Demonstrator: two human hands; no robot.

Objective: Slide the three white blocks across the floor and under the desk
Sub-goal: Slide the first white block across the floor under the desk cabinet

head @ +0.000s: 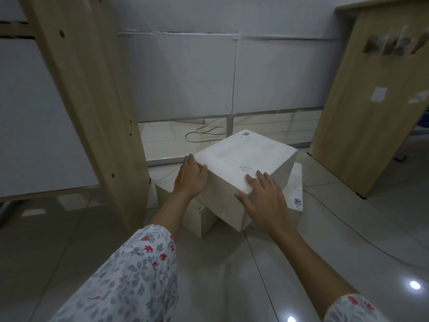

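A large white block [243, 159] lies tilted on top of two lower white blocks on the tiled floor: one at the left [202, 219], one at the right [296, 189]. My left hand [190, 177] presses against the top block's left corner, fingers wrapped round the edge. My right hand [264, 198] lies flat, fingers spread, on its near right corner. The desk's wooden side panel [92, 101] stands just left of the blocks, and the space under the desk opens behind them.
A second wooden panel [371, 101] stands at the right. A white cable [204, 133] loops on the floor behind the blocks, and another cable [348, 228] runs along the floor at the right. White wall panels close off the back.
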